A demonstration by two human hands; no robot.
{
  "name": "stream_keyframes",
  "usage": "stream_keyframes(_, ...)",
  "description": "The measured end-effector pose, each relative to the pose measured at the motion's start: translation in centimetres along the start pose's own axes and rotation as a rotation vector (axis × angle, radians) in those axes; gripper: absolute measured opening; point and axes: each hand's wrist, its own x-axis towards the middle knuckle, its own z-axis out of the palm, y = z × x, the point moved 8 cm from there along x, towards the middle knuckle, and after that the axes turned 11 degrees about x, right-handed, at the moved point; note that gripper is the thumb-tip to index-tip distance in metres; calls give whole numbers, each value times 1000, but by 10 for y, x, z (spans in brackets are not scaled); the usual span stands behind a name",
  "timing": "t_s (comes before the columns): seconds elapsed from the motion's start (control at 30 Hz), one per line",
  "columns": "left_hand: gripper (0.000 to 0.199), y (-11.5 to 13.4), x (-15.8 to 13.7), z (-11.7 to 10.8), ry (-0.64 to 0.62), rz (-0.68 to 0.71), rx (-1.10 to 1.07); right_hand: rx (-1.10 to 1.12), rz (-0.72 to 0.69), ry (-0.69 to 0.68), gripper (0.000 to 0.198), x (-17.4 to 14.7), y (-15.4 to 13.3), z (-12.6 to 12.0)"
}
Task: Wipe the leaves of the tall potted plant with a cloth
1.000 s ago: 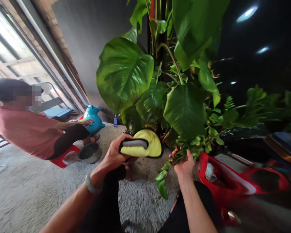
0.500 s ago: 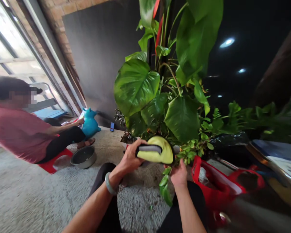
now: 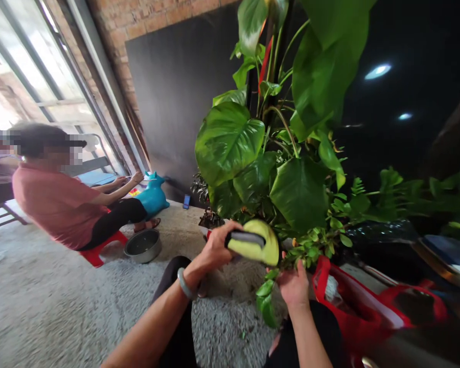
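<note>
My left hand [image 3: 216, 248] grips a rounded yellow-green object with a grey, handle-like strip and dark edging [image 3: 270, 244]; its exact kind is unclear. The object is held in front of the potted plant's lower leaves. Just to its right, my right hand [image 3: 294, 287] is turned palm up and curled around a leafy stem [image 3: 267, 301], whose green leaves hang below the fingers. Part of the right fingers is hidden behind the stem and the object. Large glossy leaves of the plant [image 3: 230, 145] rise above both hands.
A red bag [image 3: 348, 301] stands by my right knee. To the left, a person in a pink shirt [image 3: 57, 204] sits on a red stool [image 3: 99, 250] beside a grey basin [image 3: 142, 245]. Beyond are a blue animal-shaped toy [image 3: 153, 194], a phone [image 3: 186, 202] and another person's edge.
The view has swung left, so the scene sits farther right. The yellow-green object has tilted slightly in my left hand. The seated person's hands have risen.
</note>
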Motion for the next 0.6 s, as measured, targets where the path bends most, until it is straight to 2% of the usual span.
stream_keyframes(0.07, 37, 14, 22, -33, 290, 10, 11, -10, 30, -15, 48, -1, 2, 3)
stream_keyframes(0.1, 38, 17, 28, -39, 397, 7, 8, -14, 43, -28, 50, -1, 3, 5)
stream_keyframes(0.13, 39, 18, 31, -36, 448, 0, -1, -13, 46, -39, 51, -2, 4, 7)
stream_keyframes(0.17, 40, 15, 30, -24, 425, -9, -10, -6, 38, -45, 50, -2, 4, 8)
stream_keyframes(0.2, 40, 11, 26, -4, 329, -10, -9, 3, 22, -46, 47, -2, 4, 8)
stream_keyframes(0.23, 39, 5, 18, 20, 174, -2, 5, 12, 9, -43, 45, -1, 3, 8)
stream_keyframes(0.3, 36, -6, -13, 71, -248, 43, 74, 21, 9, -34, 42, -1, 3, 5)
stream_keyframes(0.33, 35, -12, -30, 86, -419, 52, 90, 17, 27, -30, 42, 0, 4, 4)
stream_keyframes(0.37, 32, -16, -44, 90, -526, 37, 75, 10, 47, -28, 42, 0, 5, 3)
stream_keyframes(0.4, 30, -18, -49, 85, -559, 22, 50, 3, 54, -23, 43, 1, 5, 1)
stream_keyframes(0.43, 29, -15, -45, 70, -499, 8, 26, -2, 42, -16, 42, 2, 3, 0)
stream_keyframes(0.47, 29, -10, -33, 49, -374, 5, 13, -7, 24, -10, 41, 2, 1, -1)
stream_keyframes(0.53, 35, 8, 1, 1, -33, 48, 24, -22, 5, -14, 42, 4, 0, -1)
stream_keyframes(0.6, 38, 22, 30, -30, 283, 68, 41, -32, 29, -36, 46, 5, 3, 2)
